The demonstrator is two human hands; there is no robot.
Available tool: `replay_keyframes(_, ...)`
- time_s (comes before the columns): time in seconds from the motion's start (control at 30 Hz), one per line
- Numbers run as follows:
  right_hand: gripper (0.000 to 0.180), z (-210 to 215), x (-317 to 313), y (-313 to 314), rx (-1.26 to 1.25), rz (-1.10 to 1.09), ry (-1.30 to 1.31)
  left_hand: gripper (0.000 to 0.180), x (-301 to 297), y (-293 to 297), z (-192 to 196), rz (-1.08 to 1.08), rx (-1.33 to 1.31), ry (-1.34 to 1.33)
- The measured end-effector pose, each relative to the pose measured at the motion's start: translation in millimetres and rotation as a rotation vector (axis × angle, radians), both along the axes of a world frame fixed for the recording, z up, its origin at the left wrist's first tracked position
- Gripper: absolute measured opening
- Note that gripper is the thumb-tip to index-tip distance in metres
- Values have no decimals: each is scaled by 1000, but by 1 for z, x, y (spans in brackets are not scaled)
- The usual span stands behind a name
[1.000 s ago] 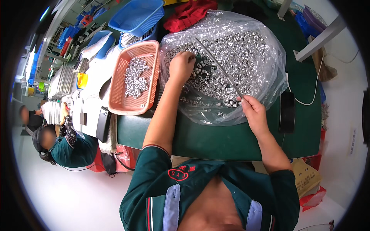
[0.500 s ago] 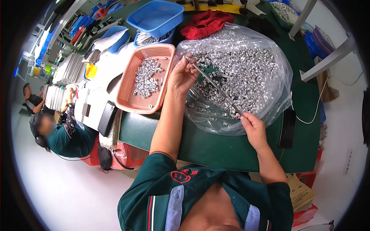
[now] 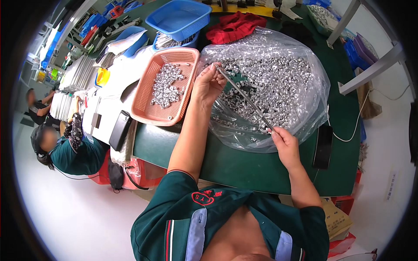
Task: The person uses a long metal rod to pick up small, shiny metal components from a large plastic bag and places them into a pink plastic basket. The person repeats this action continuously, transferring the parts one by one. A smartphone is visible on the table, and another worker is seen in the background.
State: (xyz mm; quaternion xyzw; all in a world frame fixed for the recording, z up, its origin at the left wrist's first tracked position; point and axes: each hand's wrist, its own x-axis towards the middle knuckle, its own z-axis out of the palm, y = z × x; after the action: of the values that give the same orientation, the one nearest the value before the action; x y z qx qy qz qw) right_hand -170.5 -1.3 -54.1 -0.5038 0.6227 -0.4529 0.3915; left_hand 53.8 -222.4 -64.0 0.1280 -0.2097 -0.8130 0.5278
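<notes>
A thin grey metal rod point(image 3: 246, 99) slants from upper left to lower right between my hands. My left hand point(image 3: 206, 86) is closed at its upper end, fingertips pinched; whether a small part sits in them too is hidden. My right hand point(image 3: 285, 145) pinches the lower end between thumb and fingers. Beneath the rod, many small silver metal sleeves point(image 3: 278, 82) lie heaped on a spread clear plastic bag point(image 3: 315, 93). Beside my left forearm, a pink perforated basket point(image 3: 141, 93) contains more such pieces, heaped toward its far end.
All this rests on a green tabletop point(image 3: 244, 172). Blue baskets point(image 3: 178, 19) and a red cloth point(image 3: 233, 27) are at the back. A black phone point(image 3: 322, 147) lies right of the bag, a dark case point(image 3: 120, 130) left of the basket. A co-worker point(image 3: 78, 152) sits at far left.
My hands keep their grip and the rod stays at nearly the same slant. The whole view has shifted slightly. At far left, a co-worker's arm has moved a little.
</notes>
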Motion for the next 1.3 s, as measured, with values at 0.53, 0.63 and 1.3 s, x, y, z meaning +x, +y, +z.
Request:
replay_keyframes(0.53,18,-2,-3,1,27,-12,-11,16,-11,12,15,331,-291,-377)
replay_keyframes(0.63,19,-4,-2,0,50,-9,-22,16,-9,16,13,408,-384,-551)
replay_keyframes(1.3,22,-11,-5,3,84,9,-39,18,2,21,14,96,-113,-165)
